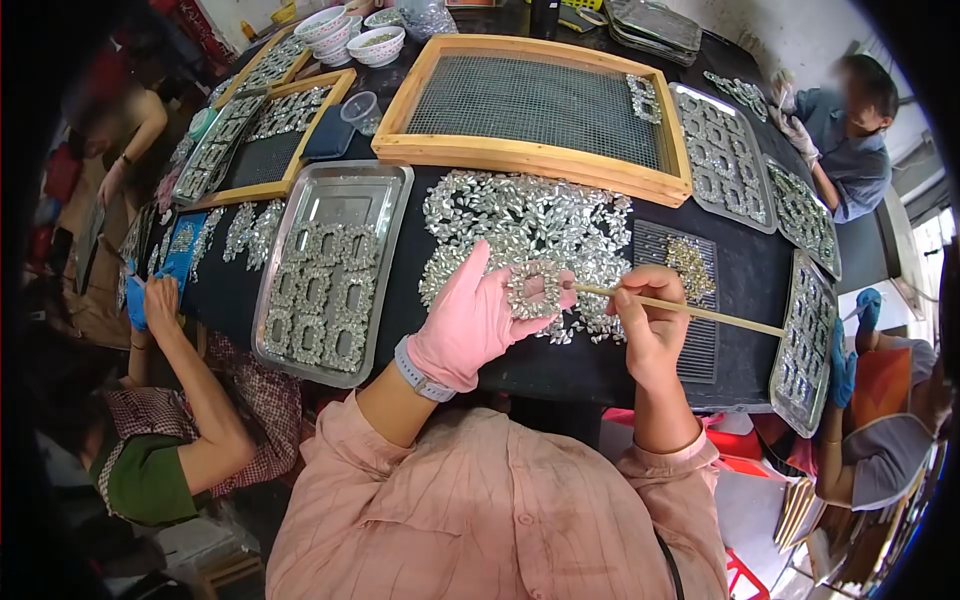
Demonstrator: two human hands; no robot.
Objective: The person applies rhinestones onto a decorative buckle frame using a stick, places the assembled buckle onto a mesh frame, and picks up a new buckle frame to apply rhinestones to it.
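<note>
In a pink glove, my left hand (462, 325) holds a stone-covered rectangular ring (534, 290) on its palm and fingers. My bare right hand (655, 325) pinches a long thin wooden stick (735, 321), whose tip touches or nearly touches the ring's right side. Behind both hands lies a wide heap of loose silvery stones (520, 215) on the black table. Gold-coloured stones (690, 265) rest on a dark ridged mat (697, 350) just right of my right hand. A metal tray (345, 185) with several finished-looking rings stands to the left.
A wood-framed mesh screen (540, 100) lies at the back. More trays of rings (722, 155) line the right side. White bowls (376, 46) stand at the back left. One co-worker (190, 400) sits left, another (880, 410) right, and a third (845, 140) back right.
</note>
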